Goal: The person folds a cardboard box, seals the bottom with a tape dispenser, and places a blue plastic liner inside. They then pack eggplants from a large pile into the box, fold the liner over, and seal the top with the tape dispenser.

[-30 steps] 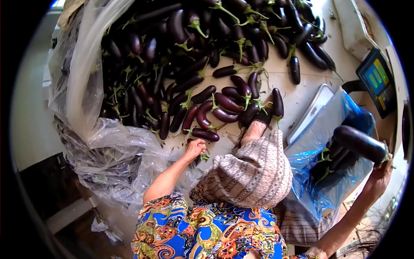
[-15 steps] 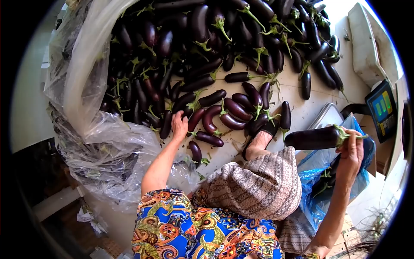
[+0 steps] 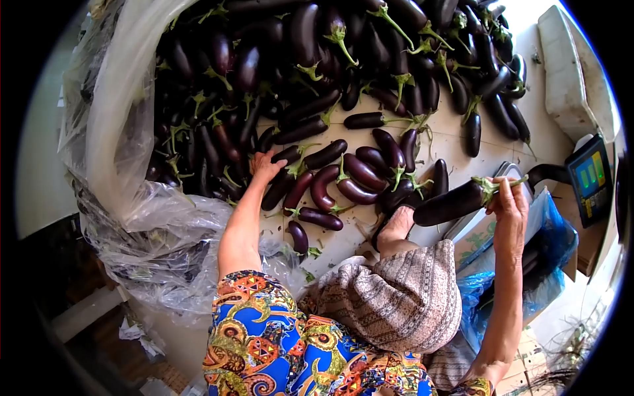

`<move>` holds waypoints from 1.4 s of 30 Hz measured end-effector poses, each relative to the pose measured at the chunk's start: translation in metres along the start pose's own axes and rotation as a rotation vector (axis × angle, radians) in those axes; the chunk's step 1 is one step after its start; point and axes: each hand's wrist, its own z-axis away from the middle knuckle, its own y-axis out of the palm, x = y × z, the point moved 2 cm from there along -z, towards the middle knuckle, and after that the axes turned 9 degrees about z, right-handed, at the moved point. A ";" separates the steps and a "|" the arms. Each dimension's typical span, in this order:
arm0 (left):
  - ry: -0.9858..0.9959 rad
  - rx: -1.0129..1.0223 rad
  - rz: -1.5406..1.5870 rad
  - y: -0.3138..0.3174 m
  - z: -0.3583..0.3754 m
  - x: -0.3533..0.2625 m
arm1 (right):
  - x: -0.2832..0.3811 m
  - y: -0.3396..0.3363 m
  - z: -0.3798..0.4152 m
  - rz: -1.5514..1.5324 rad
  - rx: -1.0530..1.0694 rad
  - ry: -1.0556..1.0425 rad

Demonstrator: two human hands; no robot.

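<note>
A big heap of dark purple eggplants (image 3: 317,59) with green stems covers the pale floor ahead, with loose ones (image 3: 356,178) spread at its near edge. My left hand (image 3: 264,165) reaches into the left side of the spread, fingers apart, touching the eggplants there. My right hand (image 3: 510,203) is raised at the right and grips a large eggplant (image 3: 452,204) by its green stem end, holding it level above a blue plastic bag (image 3: 551,244). The bag holds several more eggplants.
A clear plastic sheet (image 3: 125,132) wraps the heap's left side. A scale with a metal tray (image 3: 492,181) and lit display (image 3: 590,177) stands at the right. My knee in patterned cloth (image 3: 396,297) and a sandalled foot (image 3: 399,221) sit between my arms.
My right hand has lifted the large eggplant out of the blue bag and carried it left and up. My left hand has moved up and left into the pile.
</note>
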 end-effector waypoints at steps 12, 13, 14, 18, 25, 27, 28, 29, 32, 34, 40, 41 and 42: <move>0.160 0.318 0.098 -0.046 0.045 -0.023 | 0.038 -0.109 0.010 -0.300 -0.158 -0.050; 0.225 0.241 0.146 -0.043 0.042 -0.007 | 0.035 -0.106 0.007 -0.269 -0.207 -0.052; 0.291 0.165 0.194 -0.037 0.040 0.006 | 0.030 -0.097 0.002 -0.240 -0.259 -0.051; 0.358 0.263 0.583 -0.063 0.101 -0.071 | 0.032 -0.029 -0.009 0.016 -0.007 0.140; 0.794 0.465 0.905 -0.068 0.232 -0.286 | 0.085 -0.023 0.032 0.045 0.193 -0.169; 0.867 0.577 0.878 -0.065 0.286 -0.356 | 0.107 -0.033 0.055 0.114 0.093 -0.226; 0.875 0.653 0.859 -0.055 0.310 -0.384 | 0.110 -0.042 0.065 0.187 0.050 -0.265; 1.127 0.605 0.762 -0.041 0.324 -0.405 | 0.114 -0.057 0.073 0.344 -0.103 -0.302; 1.533 0.592 0.640 -0.007 0.373 -0.455 | 0.111 -0.114 0.102 0.287 -0.236 -0.203; 1.596 0.640 0.453 0.014 0.394 -0.470 | 0.086 -0.151 0.131 0.052 -0.201 -0.171; 1.506 0.763 0.234 0.057 0.407 -0.482 | -0.031 -0.208 0.193 0.260 -0.108 0.323; 1.454 0.751 0.155 0.061 0.411 -0.483 | -0.051 -0.211 0.195 0.496 -0.072 0.207; 1.399 0.792 0.136 0.067 0.416 -0.483 | -0.069 -0.211 0.196 0.730 -0.035 0.084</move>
